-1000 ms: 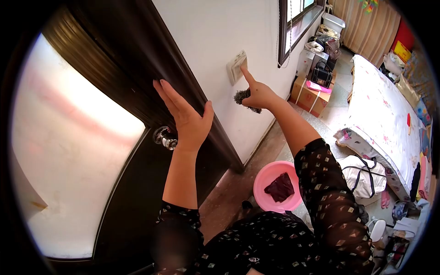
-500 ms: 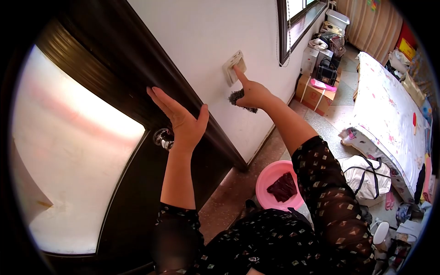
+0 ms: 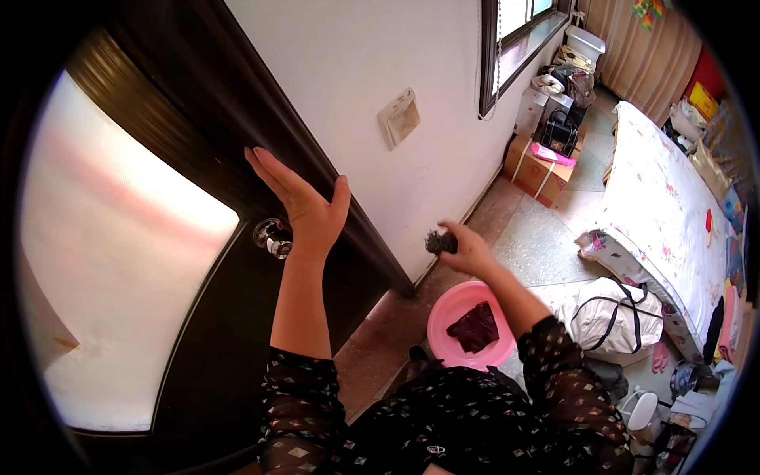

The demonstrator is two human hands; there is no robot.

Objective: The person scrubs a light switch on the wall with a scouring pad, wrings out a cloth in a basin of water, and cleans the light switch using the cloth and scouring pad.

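Note:
My left hand (image 3: 309, 210) lies open with fingers stretched against the dark door (image 3: 218, 178) near its frame, just above the round metal doorknob (image 3: 273, 237). My right hand (image 3: 473, 252) is closed round a dark grey steel wool scrubber (image 3: 437, 242), held away from the wall and above the pink basin (image 3: 434, 328). A dark maroon cloth (image 3: 475, 328) lies in that basin on the floor. Up on the white wall is a cream switch plate (image 3: 399, 119), with neither hand on it.
A bed with a floral sheet (image 3: 665, 206) stands at the right. A white bag with black straps (image 3: 617, 317) sits on the floor beside it. Cardboard boxes (image 3: 538, 170) and bags line the wall under the window (image 3: 518, 47). Shoes (image 3: 640, 408) lie at lower right.
My right hand has left the switch plate and moved down and to the right, still with the steel wool scrubber. My left hand stays on the door.

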